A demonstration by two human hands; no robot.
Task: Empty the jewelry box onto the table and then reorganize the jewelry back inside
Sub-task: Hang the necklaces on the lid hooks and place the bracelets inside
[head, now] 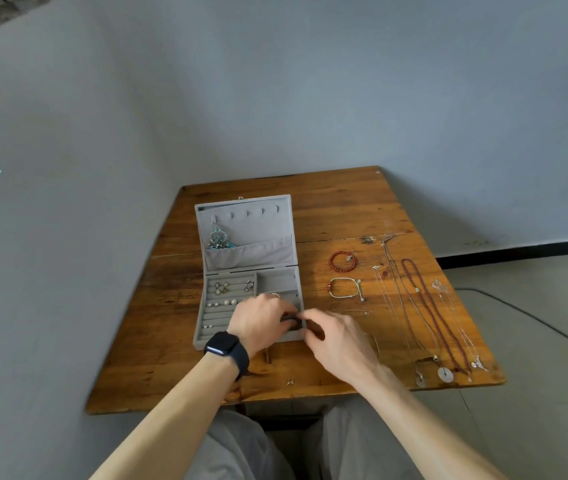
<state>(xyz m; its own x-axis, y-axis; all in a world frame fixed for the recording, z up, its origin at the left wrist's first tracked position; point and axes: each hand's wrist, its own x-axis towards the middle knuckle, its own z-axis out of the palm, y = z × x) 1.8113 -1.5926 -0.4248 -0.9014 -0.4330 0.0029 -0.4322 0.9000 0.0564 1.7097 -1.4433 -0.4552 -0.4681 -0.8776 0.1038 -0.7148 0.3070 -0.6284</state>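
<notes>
A grey velvet jewelry box (212, 336) lies open on the wooden table (178, 368), lid up. Rings and earrings sit in its left ring rolls (222, 289). A blue beaded pendant (217, 239) hangs from a lid hook. My left hand (261, 322), with a black watch on the wrist, and my right hand (336, 337) meet over the box's near right compartment. Both pinch a small dark item (291, 319), mostly hidden by the fingers. Right of the box lie a red bead bracelet (342, 260), a pale cord bracelet (344, 288) and several long necklaces (424, 306).
The table stands in a corner of grey walls. A tiny pair of studs (289, 381) lies near the front edge. A black cable (531, 317) runs over the floor at the right. My knees in grey trousers are under the table's front edge.
</notes>
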